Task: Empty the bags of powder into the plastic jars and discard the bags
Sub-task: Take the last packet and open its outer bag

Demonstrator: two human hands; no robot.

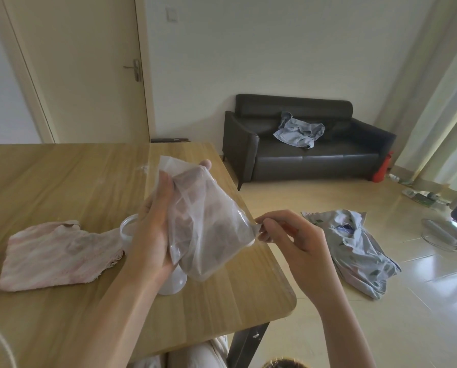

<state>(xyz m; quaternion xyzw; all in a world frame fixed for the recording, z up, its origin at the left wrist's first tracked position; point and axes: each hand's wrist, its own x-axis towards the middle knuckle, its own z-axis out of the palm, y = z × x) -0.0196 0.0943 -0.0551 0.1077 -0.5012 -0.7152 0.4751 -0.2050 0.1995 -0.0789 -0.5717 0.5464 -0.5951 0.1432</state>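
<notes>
A clear plastic bag (208, 224) with dark brownish powder clinging inside is held above the wooden table (62, 176). My left hand (153, 229) grips the bag's left side, thumb up along it and a fingertip showing over its top. My right hand (283, 232) pinches the bag's right corner between thumb and fingers. Behind the left hand peeks the rim of a clear plastic jar (127, 227). A whitish round lid or jar (173, 284) stands on the table under the bag, mostly hidden.
A pink striped cloth (57, 256) lies on the table at the left. The table's right edge is close to my right hand. On the floor lies a blue patterned garment (360, 248). A dark sofa (301, 144) stands against the far wall.
</notes>
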